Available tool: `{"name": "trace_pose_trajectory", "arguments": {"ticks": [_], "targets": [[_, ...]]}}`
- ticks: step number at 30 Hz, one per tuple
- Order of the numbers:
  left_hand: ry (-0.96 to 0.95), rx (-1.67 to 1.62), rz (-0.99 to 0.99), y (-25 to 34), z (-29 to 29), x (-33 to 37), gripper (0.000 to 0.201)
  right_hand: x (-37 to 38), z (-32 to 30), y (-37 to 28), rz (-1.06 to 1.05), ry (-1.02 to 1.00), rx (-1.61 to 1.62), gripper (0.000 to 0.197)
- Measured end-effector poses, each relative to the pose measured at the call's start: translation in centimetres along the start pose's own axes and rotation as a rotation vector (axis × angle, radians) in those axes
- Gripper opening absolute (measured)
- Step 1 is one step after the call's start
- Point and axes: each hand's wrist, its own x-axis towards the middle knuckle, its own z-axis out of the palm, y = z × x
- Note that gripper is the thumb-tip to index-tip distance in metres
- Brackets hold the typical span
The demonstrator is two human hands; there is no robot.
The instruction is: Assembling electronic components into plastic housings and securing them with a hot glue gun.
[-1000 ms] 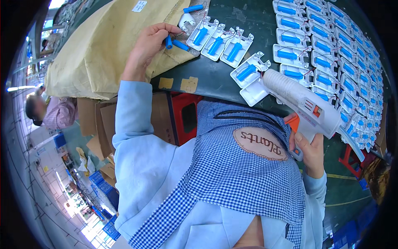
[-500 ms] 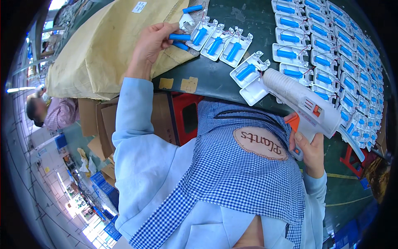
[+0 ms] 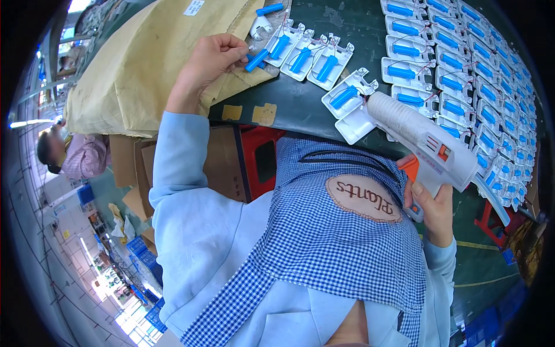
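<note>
Left hand (image 3: 215, 60): thumb and forefinger are pressed together at the tips, beside the loose blue cylinder; whether a wire is pinched between them cannot be told.
Loose blue cylinder (image 3: 257, 60): it is seen aslant near the fingertips, left of the short tray row, with a second blue cylinder (image 3: 262, 65) partly covered by it.
Right hand (image 3: 435, 209): the fingers are wrapped around the handle of the glue gun.
Glue gun (image 3: 425, 141): its white body is tilted, the nozzle end being pointed toward the near tray; an orange trigger (image 3: 411, 168) is fitted below.
Near tray (image 3: 348, 97): a blue cylinder is held in it, and a white cover (image 3: 354, 126) is placed just beside it.
Short tray row (image 3: 312, 69): three white trays are lined up, each filled with a blue cylinder.
Tan sheet (image 3: 144, 63): it is spread over the left of the dark green table (image 3: 347, 26).
Tray array (image 3: 452, 85): many filled white trays are ranked at the right.
</note>
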Motion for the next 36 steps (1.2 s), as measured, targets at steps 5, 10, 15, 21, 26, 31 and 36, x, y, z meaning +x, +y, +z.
{"name": "trace_pose_trajectory", "arguments": {"ticks": [5, 10, 15, 21, 26, 31, 36], "targets": [[-0.102, -0.059, -0.070, -0.2, -1.1, -0.6, 0.015, -0.2, -0.1, 0.4, 0.010, 0.011, -0.001, 0.040], [-0.152, -0.186, -0.138, -0.4, -2.4, -1.5, 0.013, -0.3, -0.1, 0.2, 0.009, 0.011, 0.000, 0.038], [-0.124, -0.284, -0.128, -0.3, -2.3, -1.9, 0.012, -0.1, 0.0, 0.1, -0.005, 0.016, 0.020, 0.039], [-0.128, -0.392, -0.143, -0.2, -2.0, -1.6, 0.016, 0.0, 0.5, -0.2, -0.031, 0.041, 0.046, 0.039], [-0.109, -0.221, -0.088, 0.1, -1.5, -1.7, 0.020, -0.1, 0.1, 0.0, -0.002, 0.010, 0.035, 0.040], [-0.080, -0.160, -0.099, 0.1, -1.2, -1.7, 0.018, 0.0, 0.2, 0.1, -0.011, 0.030, 0.048, 0.041], [-0.058, -0.161, -0.072, -0.1, -0.9, -2.1, 0.016, 0.0, 0.2, 0.1, -0.005, 0.035, 0.059, 0.042]]}}
